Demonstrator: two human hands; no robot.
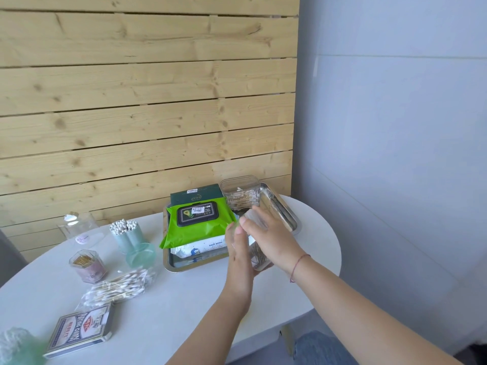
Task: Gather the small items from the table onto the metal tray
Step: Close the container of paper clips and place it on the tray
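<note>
Right hand [274, 239] curls round a clear plastic jar [259, 259] of thin sticks, seen from the head camera. Left hand [238, 254] presses flat, fingers straight, against its other side. The jar sits tilted at the 5 o'clock edge of the shiny rectangular metal tray [171, 266], its long axis running 5 to 11 o'clock.
</note>
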